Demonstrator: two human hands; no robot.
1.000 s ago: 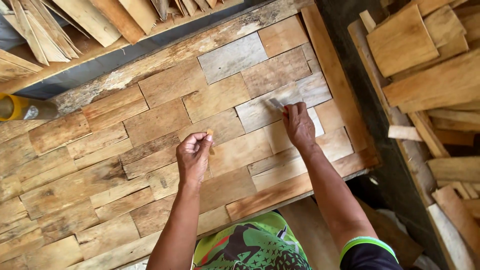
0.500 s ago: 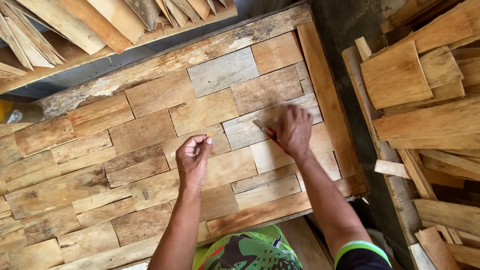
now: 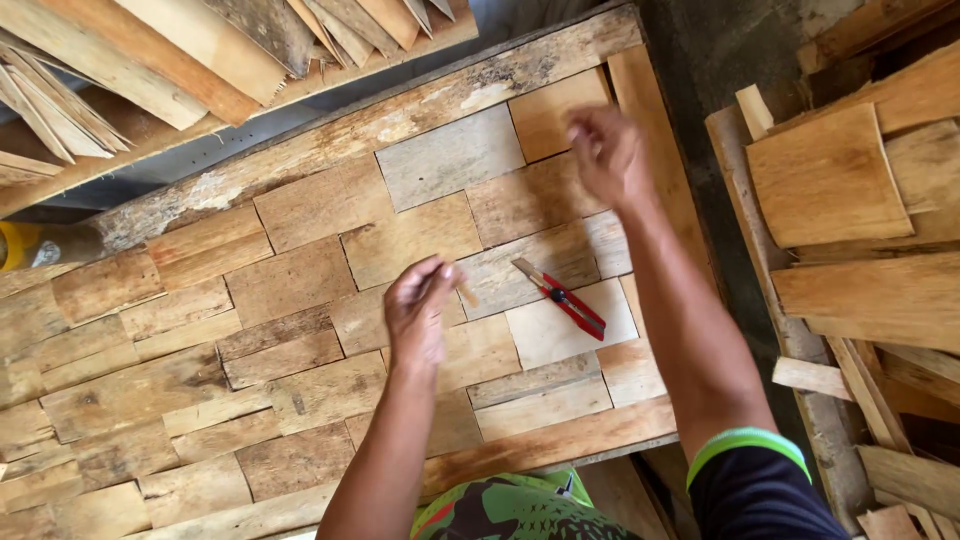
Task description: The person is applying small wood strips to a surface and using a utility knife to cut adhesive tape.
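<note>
Head camera is looking down on a wooden panel made of many small patchwork boards, filling the left and centre of the frame. Left hand is hovering over the middle of the panel, fingers curled in a narrow pinch around a small pale sliver that is poking out toward the right. Right hand is lifting in the upper centre-right, blurred with motion; it is holding nothing that shows, though whether the fingers are spread or closed I cannot tell. A red utility knife is lying loose on a pale board just right of the left hand, apart from both hands, its metal tip pointing to the upper left.

Judging from this, the knife is the main risk: if its blade is out, a hand coming down without a look could be catching the tip, or a forearm could be sweeping it off the lower edge. The sliver is sitting in a light pinch and could be slipping out. Stacked planks at the right are crowding the elbow
</note>
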